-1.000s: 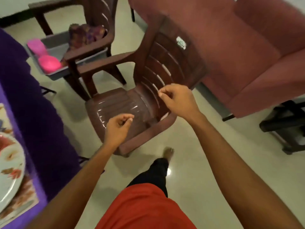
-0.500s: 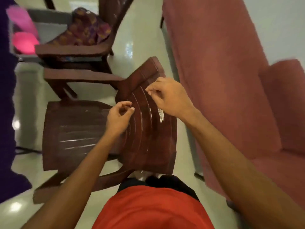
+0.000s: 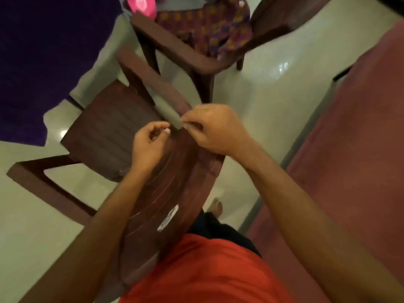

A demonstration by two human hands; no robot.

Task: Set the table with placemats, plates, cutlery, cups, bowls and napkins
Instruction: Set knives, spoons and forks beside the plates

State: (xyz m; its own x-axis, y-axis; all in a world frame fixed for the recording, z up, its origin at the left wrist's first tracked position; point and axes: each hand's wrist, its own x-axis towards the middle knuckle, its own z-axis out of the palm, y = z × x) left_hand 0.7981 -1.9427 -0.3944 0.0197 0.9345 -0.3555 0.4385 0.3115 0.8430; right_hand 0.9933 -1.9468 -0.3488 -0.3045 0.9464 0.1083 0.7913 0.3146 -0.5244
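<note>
brown chair (image 3: 109, 127) sits right under the left hand (image 3: 146, 147) and right hand (image 3: 218, 130), backrest blocking any straight drop. second chair (image 3: 196, 62) crowds just beyond, purple tablecloth (image 3: 32, 62) walls the left, red sofa (image 3: 360, 138) the right. open floor (image 3: 273, 88) i see runs between chairs and sofa.

A home living room: brown plastic chairs (image 3: 109, 127), a pink sofa (image 3: 360, 138), polished tile floor (image 3: 273, 84).

A brown chair (image 3: 105, 127) (a sticker (image 3: 168, 217) on its backrest) stands beside a reddish sofa (image 3: 349, 149).
</note>
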